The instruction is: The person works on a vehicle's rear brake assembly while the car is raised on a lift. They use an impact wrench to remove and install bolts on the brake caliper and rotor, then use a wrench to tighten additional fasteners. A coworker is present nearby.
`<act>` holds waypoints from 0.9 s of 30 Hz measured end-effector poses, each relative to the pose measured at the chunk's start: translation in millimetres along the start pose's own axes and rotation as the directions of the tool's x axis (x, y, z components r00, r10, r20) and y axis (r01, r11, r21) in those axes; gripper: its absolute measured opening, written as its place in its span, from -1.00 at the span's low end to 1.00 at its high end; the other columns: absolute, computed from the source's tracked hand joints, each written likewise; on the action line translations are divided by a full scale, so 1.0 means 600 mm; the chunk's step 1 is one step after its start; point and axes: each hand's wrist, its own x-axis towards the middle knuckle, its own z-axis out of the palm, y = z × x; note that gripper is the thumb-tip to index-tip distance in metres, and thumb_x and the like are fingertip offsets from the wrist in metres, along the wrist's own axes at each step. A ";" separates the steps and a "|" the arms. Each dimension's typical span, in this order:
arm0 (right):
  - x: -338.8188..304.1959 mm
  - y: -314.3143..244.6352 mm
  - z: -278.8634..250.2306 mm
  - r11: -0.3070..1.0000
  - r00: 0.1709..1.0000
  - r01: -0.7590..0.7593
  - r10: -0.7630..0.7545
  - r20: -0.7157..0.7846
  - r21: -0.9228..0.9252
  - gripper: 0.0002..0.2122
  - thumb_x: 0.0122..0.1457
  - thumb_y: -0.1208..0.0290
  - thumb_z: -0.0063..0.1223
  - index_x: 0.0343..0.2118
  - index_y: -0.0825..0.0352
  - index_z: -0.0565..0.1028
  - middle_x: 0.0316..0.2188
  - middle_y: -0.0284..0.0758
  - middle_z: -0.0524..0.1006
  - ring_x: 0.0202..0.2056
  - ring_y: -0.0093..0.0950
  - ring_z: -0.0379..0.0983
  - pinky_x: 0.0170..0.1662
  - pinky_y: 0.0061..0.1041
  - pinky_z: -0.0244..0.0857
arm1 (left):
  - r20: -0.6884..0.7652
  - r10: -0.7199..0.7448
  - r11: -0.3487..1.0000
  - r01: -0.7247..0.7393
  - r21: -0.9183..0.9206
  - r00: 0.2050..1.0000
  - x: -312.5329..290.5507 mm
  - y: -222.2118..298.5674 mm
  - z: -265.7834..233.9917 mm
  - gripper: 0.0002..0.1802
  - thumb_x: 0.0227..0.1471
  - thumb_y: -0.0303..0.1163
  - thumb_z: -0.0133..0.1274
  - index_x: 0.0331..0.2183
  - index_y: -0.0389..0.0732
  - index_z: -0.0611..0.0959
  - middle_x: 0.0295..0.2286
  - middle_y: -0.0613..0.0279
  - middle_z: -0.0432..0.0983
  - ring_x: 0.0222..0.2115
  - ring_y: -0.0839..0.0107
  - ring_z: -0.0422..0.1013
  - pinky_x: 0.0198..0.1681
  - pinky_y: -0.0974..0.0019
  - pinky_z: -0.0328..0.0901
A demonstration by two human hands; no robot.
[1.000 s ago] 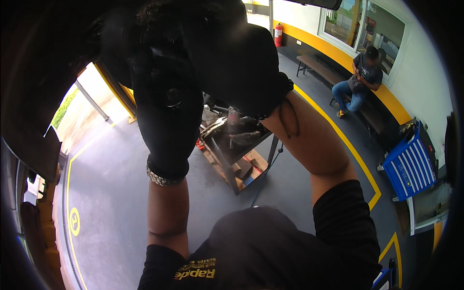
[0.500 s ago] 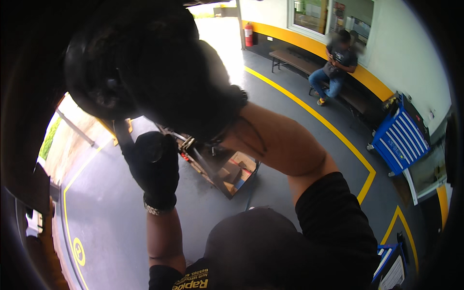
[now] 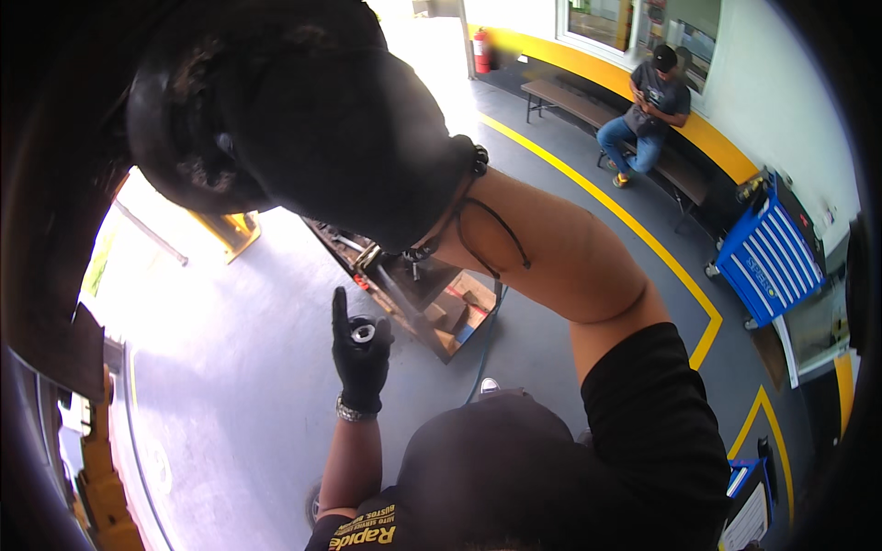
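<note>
Head view, the only one, shows the left hand [image 3: 362, 360] in a dark glove, its index finger pointing away from the body and its other fingers curled round a small round metal piece [image 3: 364, 331] with a hole in its middle. That piece sits in the grasp, its open end facing up toward the camera. A pale metallic band [image 3: 355, 410] circles the wrist just below the glove.

Ahead of the left hand and much nearer the camera, the right hand [image 3: 344, 142], also dark-gloved, is raised against a dark rounded part [image 3: 179, 138]. Its fingers are lost in shadow, so I cannot tell how far they are open or whether they grip anything. A beaded bracelet [image 3: 480, 161] is on that wrist, and a thin dark cord [image 3: 501, 220] loops over the forearm.

Just right of the left hand and partly behind the right stands a metal cart [image 3: 409, 320], with cardboard [image 3: 480, 294] on its lower level. Well beyond the right hand, a person [image 3: 654, 101] sits on a bench [image 3: 568, 99]; a blue tool cabinet [image 3: 770, 257] stands farther right.
</note>
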 end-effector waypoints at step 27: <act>-0.645 0.325 0.005 0.538 0.232 -0.831 0.567 0.791 -0.142 -0.81 0.20 0.32 0.09 -0.23 0.33 0.54 -0.31 -0.03 0.59 -0.23 -0.03 0.54 -0.18 -0.14 0.44 | -0.124 -0.631 0.674 0.461 -0.577 0.766 -0.090 -0.174 0.134 -0.35 0.16 -0.44 0.15 0.23 -0.23 0.30 -0.45 0.30 0.45 -0.52 0.54 0.41 -0.41 0.32 0.46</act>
